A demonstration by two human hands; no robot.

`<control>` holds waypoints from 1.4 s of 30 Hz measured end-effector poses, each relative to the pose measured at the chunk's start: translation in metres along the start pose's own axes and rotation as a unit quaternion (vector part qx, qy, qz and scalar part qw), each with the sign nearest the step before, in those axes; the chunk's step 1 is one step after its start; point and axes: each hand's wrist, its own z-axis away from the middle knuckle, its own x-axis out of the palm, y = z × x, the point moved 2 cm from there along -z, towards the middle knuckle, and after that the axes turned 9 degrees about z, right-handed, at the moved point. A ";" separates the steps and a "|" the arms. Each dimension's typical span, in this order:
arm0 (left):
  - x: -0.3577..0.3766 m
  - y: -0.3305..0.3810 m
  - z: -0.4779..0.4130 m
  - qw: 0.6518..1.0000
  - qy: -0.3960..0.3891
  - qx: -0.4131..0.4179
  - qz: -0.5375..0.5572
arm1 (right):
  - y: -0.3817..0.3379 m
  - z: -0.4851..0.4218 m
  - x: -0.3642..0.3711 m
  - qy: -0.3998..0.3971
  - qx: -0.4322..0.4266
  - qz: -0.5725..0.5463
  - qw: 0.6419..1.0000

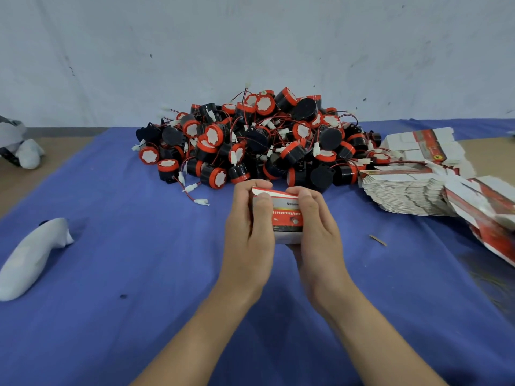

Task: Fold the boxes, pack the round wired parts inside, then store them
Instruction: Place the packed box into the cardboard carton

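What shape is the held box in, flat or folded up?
Folded up: the box shows top and front faces between the left hand and right hand. Contents: cannot tell.

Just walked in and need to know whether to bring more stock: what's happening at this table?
A person is boxing up parts. Both hands, left hand and right hand, grip one small red and white box above the blue cloth, thumbs pressing on its top edge. Behind it lies a big pile of round wired parts, black with red rims. To the right sits a stack of flat unfolded boxes. Plenty of both remains.
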 end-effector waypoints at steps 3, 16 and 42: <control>0.000 0.001 -0.002 1.000 0.015 0.011 -0.007 | 0.001 0.001 0.002 -0.005 0.002 -0.002 1.000; -0.004 0.003 -0.011 0.995 0.031 -0.093 0.027 | -0.003 0.005 -0.001 0.008 -0.051 0.064 0.997; -0.012 0.006 -0.009 0.995 0.012 -0.099 0.022 | 0.000 0.016 0.005 -0.031 -0.079 0.098 0.992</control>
